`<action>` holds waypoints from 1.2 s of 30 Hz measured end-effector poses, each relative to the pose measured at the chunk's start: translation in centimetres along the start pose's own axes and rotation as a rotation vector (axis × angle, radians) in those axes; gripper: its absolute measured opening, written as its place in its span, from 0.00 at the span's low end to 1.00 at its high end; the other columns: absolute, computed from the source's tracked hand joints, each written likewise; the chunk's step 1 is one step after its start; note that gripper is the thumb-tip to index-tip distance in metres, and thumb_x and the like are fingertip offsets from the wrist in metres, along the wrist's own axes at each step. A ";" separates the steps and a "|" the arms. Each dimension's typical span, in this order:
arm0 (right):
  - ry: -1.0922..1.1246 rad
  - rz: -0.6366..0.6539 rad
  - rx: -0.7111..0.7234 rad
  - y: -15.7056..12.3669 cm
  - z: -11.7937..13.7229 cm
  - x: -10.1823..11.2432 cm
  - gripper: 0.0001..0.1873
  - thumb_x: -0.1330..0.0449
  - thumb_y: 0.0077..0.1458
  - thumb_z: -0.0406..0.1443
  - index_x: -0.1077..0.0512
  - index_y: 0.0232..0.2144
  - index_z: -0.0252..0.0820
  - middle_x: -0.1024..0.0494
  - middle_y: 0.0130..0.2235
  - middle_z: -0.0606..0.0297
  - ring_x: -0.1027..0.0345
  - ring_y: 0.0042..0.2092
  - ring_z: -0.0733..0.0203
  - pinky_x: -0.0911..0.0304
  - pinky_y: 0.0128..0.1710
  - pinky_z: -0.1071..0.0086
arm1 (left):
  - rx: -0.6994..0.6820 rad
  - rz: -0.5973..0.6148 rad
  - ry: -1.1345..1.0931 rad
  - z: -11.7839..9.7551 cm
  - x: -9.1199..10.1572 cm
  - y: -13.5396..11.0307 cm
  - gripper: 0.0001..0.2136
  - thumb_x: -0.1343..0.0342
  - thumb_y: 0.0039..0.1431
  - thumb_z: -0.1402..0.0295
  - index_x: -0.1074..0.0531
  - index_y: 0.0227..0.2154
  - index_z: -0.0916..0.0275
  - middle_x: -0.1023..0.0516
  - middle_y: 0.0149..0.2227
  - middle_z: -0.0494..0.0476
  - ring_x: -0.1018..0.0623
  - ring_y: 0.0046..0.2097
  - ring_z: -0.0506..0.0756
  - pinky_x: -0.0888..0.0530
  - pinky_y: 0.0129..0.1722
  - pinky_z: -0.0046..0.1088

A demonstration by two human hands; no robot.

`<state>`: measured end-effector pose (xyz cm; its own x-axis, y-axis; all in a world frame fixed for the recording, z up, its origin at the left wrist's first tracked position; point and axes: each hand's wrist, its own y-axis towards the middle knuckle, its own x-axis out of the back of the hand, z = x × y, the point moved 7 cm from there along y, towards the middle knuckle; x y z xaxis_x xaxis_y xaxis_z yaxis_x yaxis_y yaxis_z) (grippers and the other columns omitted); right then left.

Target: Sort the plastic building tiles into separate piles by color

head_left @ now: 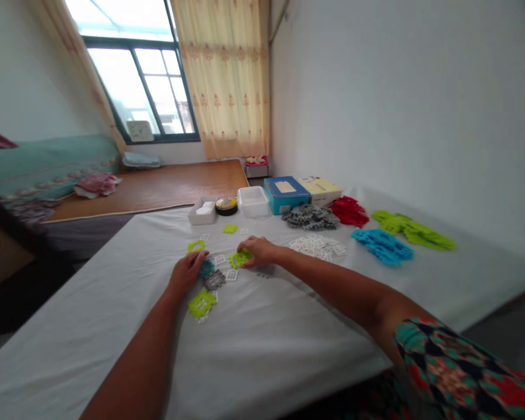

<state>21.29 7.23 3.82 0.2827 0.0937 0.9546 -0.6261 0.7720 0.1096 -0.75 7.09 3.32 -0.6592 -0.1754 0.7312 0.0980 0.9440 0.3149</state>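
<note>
My right hand [261, 251] has its thumb and fingers closed on a lime-green notched plastic building piece [237, 260], low over the sheet. My left hand [187, 272] has its fingers bent together at the edge of a teal plastic piece [207, 268]; its fingertips are partly hidden. Just below that lies a grey notched piece [214, 280]. Nearer to me is a lime-green piece [201, 304] with white bits under it. Beyond my left hand is a lime-green frame [196, 245]. Small white square frames [231, 275] lie between my hands.
Loose heaps lie to the right: white frames [317, 247], grey pieces [310, 217], red pieces [349, 210], blue pieces [382, 246] and lime-green pieces [413, 229]. Behind stand a clear plastic box [254, 201], a blue box [286, 194], a round black tin [226, 206] and a white tray [202, 219].
</note>
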 end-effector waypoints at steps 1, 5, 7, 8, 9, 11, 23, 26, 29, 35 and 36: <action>0.006 -0.044 -0.005 -0.3 -0.1 0.4 0.27 0.31 0.47 0.48 0.29 0.49 0.47 0.24 0.50 0.58 0.36 0.56 0.49 0.38 0.50 0.56 | 0.015 0.001 -0.001 0.2 0.2 0.1 0.25 0.56 0.57 0.50 0.21 0.41 0.62 0.18 0.44 0.60 0.21 0.48 0.60 0.27 0.49 0.33; 0.038 -0.299 -0.015 -3.5 0.1 3.4 0.26 0.33 0.49 0.50 0.29 0.48 0.48 0.23 0.49 0.61 0.34 0.54 0.52 0.38 0.50 0.60 | 0.045 0.012 -0.014 0.7 0.7 0.4 0.25 0.54 0.54 0.49 0.21 0.41 0.61 0.18 0.44 0.57 0.21 0.48 0.61 0.26 0.50 0.34; 0.093 -0.420 -0.034 -6.8 -0.8 5.6 0.23 0.36 0.53 0.51 0.29 0.47 0.47 0.22 0.47 0.61 0.30 0.47 0.56 0.37 0.47 0.64 | 0.054 0.013 -0.005 0.9 0.9 0.4 0.24 0.53 0.53 0.49 0.21 0.40 0.60 0.18 0.44 0.56 0.21 0.49 0.61 0.27 0.52 0.34; 0.117 -0.469 -0.060 -8.9 -1.9 6.8 0.23 0.37 0.54 0.51 0.29 0.46 0.45 0.22 0.45 0.61 0.29 0.44 0.58 0.37 0.45 0.66 | 0.061 0.015 0.007 1.0 1.0 0.5 0.23 0.53 0.53 0.49 0.21 0.39 0.59 0.18 0.44 0.56 0.21 0.49 0.61 0.27 0.53 0.35; 0.134 -0.514 -0.100 -11.2 -3.5 8.0 0.23 0.38 0.54 0.51 0.29 0.46 0.44 0.22 0.44 0.61 0.28 0.40 0.60 0.36 0.44 0.67 | 0.066 0.016 0.022 1.1 1.0 0.5 0.23 0.53 0.53 0.49 0.21 0.38 0.58 0.17 0.44 0.55 0.21 0.49 0.61 0.27 0.53 0.35; 0.115 -0.611 -0.234 -16.7 -8.2 10.6 0.23 0.37 0.53 0.51 0.28 0.45 0.43 0.22 0.42 0.61 0.28 0.39 0.60 0.36 0.43 0.67 | 0.069 0.021 0.051 1.1 0.9 0.7 0.22 0.53 0.53 0.50 0.20 0.37 0.56 0.17 0.43 0.53 0.21 0.49 0.61 0.27 0.53 0.36; -0.151 -0.852 -1.470 -46.6 -34.4 16.5 0.26 0.38 0.50 0.52 0.28 0.46 0.43 0.25 0.46 0.48 0.38 0.53 0.40 0.40 0.48 0.47 | 0.042 0.033 0.159 1.8 0.5 1.5 0.22 0.54 0.53 0.49 0.20 0.38 0.54 0.17 0.44 0.53 0.20 0.48 0.63 0.25 0.50 0.38; -0.167 -0.801 -1.453 -45.5 -35.3 16.8 0.29 0.39 0.51 0.53 0.28 0.49 0.40 0.28 0.50 0.43 0.41 0.56 0.37 0.42 0.49 0.44 | 0.057 0.041 0.173 2.0 0.5 1.4 0.24 0.55 0.55 0.49 0.20 0.40 0.55 0.18 0.45 0.54 0.21 0.50 0.62 0.26 0.50 0.37; -0.217 -0.887 -1.388 -43.0 -34.1 18.2 0.26 0.46 0.58 0.50 0.29 0.51 0.39 0.28 0.51 0.43 0.42 0.56 0.38 0.41 0.49 0.44 | 0.067 0.048 0.168 2.0 0.3 1.4 0.25 0.56 0.55 0.48 0.20 0.41 0.56 0.18 0.45 0.55 0.22 0.51 0.62 0.26 0.51 0.37; -0.236 -0.802 -0.799 -29.3 -25.2 17.3 0.19 0.48 0.61 0.41 0.27 0.48 0.38 0.24 0.48 0.50 0.36 0.53 0.46 0.41 0.55 0.52 | 0.058 0.039 0.112 0.9 0.3 1.0 0.24 0.55 0.54 0.49 0.20 0.39 0.58 0.18 0.45 0.57 0.22 0.50 0.62 0.27 0.50 0.34; -0.216 -0.756 -0.649 -26.3 -22.7 16.1 0.19 0.48 0.61 0.41 0.27 0.48 0.38 0.24 0.49 0.51 0.36 0.53 0.47 0.41 0.56 0.54 | 0.057 0.039 0.098 0.5 0.2 0.8 0.24 0.55 0.54 0.49 0.20 0.39 0.59 0.18 0.45 0.57 0.22 0.50 0.61 0.27 0.50 0.34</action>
<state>58.75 2.71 10.06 0.2638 -0.6259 0.7340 0.1954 0.7798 0.5947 -1.20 7.91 3.41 -0.5795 -0.1621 0.7987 0.0781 0.9645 0.2524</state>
